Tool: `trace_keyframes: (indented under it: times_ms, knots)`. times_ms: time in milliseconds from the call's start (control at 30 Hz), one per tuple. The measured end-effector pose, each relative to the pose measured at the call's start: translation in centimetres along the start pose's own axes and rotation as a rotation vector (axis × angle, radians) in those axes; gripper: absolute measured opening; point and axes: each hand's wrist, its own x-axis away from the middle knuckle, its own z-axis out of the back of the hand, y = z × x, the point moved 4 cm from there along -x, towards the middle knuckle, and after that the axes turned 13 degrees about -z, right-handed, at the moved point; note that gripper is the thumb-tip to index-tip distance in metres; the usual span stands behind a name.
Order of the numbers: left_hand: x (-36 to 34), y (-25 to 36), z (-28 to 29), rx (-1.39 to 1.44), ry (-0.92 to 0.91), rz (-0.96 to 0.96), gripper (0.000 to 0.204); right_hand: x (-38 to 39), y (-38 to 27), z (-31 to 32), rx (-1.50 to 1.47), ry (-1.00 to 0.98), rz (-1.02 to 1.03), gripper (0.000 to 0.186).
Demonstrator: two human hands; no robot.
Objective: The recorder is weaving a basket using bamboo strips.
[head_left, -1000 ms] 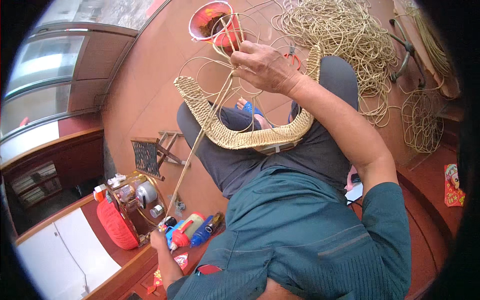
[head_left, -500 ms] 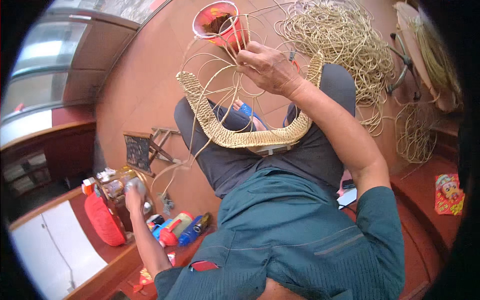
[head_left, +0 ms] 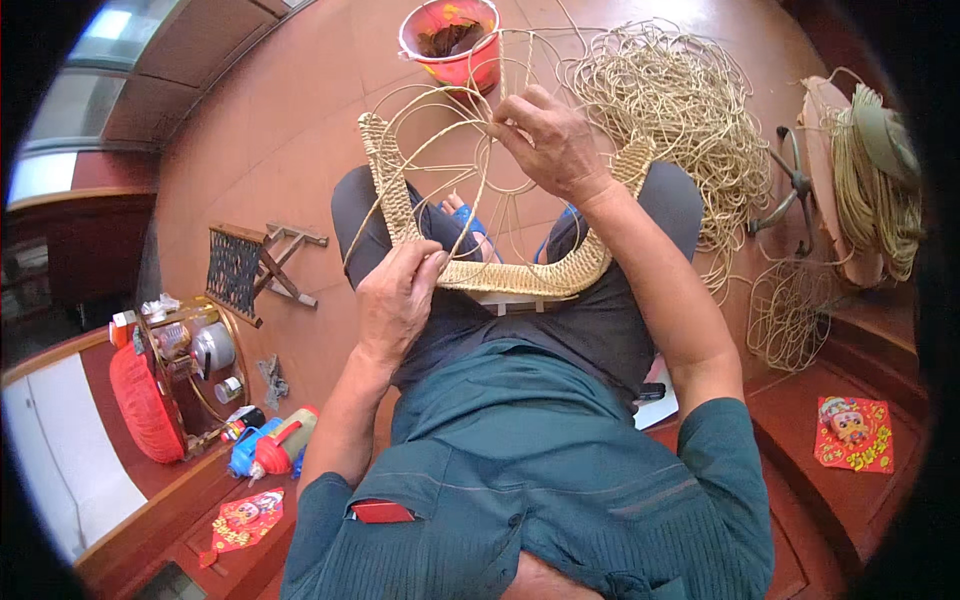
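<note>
A U-shaped woven frame (head_left: 530,278), wrapped in straw-coloured cord, rests across my thighs with its open side away from me. Loops of loose cord (head_left: 484,185) cross the space inside it. My left hand (head_left: 398,292) is closed at the frame's left bend, thumb and forefinger pinching a strand of that cord. Above the frame's far right part, my right hand (head_left: 552,142) is closed around gathered cord strands. Its fingers partly hide the spot where the strands meet.
A red bucket (head_left: 470,68) with dark contents stands ahead. Coiled cord (head_left: 670,130) lies heaped on the floor at far right. A folding stool (head_left: 237,275) stands left, near a tray with a metal kettle (head_left: 212,348). Bottles (head_left: 290,440) lie nearer me.
My left hand has come from the kettle at the far left to the woven frame and taken hold of a strand. My right hand stays on the cord, shifted slightly. The view has turned somewhat.
</note>
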Motion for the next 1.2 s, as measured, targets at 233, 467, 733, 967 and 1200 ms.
trace_keyframes:
  times_ms: [233,467,733,967,1200]
  knots:
    - [2.5,0.6,0.0,0.004,-0.067,0.088,0.011,0.1,0.4,-0.3,-0.003,0.018,0.005,0.016]
    - [4.3,-1.6,3.5,-0.267,-0.022,-0.011,0.01,0.4,0.7,-0.5,-0.005,0.025,-0.012,0.017]
    - [15.1,-19.1,21.7,-0.994,-0.317,0.507,0.025,0.1,0.3,-0.5,-0.021,0.025,-0.026,0.017]
    - [2.0,-6.8,12.0,-0.244,-0.105,0.297,0.026,-0.4,-0.4,-1.4,-0.009,0.053,-0.121,0.017]
    - [-9.7,-1.6,-1.8,0.433,-0.047,0.278,0.037,-0.1,-0.7,-1.8,0.017,0.089,-0.119,0.014]
